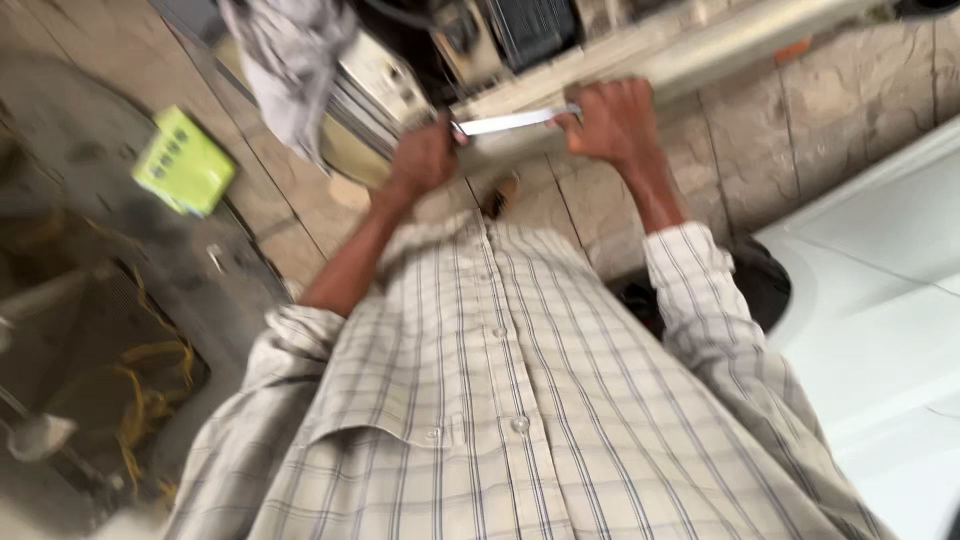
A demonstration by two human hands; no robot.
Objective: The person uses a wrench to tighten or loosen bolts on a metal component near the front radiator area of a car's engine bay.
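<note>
Hands met at a thin, flat metal strip (515,122), pale and shiny, held level out in front of the person's chest. The left hand (424,158) was closed on the strip's near end, fingers wrapped together around it; the right hand (612,122) gripped the other end, fingers curled tight over it. The view was blurred, so I could not tell whether the strip was a blade, a ruler or a bar. Just beyond the strip ran a long pale ledge (720,45), with dark machine parts (520,30) above that. A grey rag (290,60) hung up and to the left of the strip, and a bright green box (183,162) lay well off to the left of it, on a grey surface. Below the strip was tiled stone floor (800,120), and a white panel (880,300) sat well to the right. To my eye the risk lay in the bare grip: if the strip had a sharp edge, a slip of either hand along it could cut a palm.
</note>
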